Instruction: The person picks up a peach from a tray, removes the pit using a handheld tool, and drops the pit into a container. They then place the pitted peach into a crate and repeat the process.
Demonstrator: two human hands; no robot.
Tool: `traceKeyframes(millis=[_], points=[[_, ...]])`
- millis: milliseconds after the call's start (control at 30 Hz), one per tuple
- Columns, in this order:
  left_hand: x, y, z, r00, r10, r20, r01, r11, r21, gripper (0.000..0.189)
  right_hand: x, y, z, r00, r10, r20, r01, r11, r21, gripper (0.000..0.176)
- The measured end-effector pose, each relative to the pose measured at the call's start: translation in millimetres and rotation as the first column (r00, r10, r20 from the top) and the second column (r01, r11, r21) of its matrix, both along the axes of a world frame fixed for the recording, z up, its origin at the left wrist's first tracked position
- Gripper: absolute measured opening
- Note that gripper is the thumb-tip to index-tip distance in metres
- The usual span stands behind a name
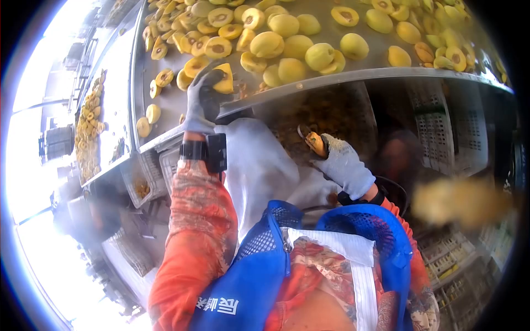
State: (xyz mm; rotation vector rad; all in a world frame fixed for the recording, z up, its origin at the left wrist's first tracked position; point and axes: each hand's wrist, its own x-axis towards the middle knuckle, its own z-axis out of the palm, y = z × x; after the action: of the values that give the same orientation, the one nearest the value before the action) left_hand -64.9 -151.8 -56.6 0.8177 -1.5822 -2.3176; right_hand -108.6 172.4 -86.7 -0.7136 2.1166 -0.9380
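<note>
My left hand (201,102), in a grey-white glove with dark fingers, is at the near edge of the metal table. Its fingers are closed on a yellow peach half (224,79). Lower and to the right, my right hand (346,167), also gloved, is off the table's edge. It grips a small tool (315,143) with a curved metal end and a yellow-orange part that looks like its handle. Whole and halved yellow peaches (268,44) lie on the table beyond my hands, several halves with the brown pit hollow facing up.
The metal table (309,83) has a raised rim along its near side. Below it stand plastic crates (428,118), with another crate (144,179) at left. A second surface at far left bears peach halves (89,129). A blurred yellowish spot (462,201) covers part of the right side.
</note>
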Motion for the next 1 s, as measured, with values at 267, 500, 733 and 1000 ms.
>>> traceKeyframes(millis=[267,500,733,1000], points=[[51,99,2,0.953,-0.152,-0.263,-0.134,0.569,-0.812,0.046,20,-60,39,0.958,-0.019,-0.286,-0.051,0.970,-0.237,0.028],[49,143,49,0.991,-0.025,-0.134,-0.126,0.203,-0.971,0.041,42,-53,54,0.991,-0.067,-0.119,0.048,0.986,-0.159,0.026],[36,172,57,0.957,0.100,-0.274,-0.262,0.709,-0.655,0.032,55,-52,36,0.981,-0.196,-0.015,0.165,0.864,-0.476,0.025],[32,190,67,0.935,0.140,-0.327,-0.302,0.798,-0.521,0.030,47,-42,35,0.976,-0.212,-0.050,0.153,0.830,-0.536,0.025]])
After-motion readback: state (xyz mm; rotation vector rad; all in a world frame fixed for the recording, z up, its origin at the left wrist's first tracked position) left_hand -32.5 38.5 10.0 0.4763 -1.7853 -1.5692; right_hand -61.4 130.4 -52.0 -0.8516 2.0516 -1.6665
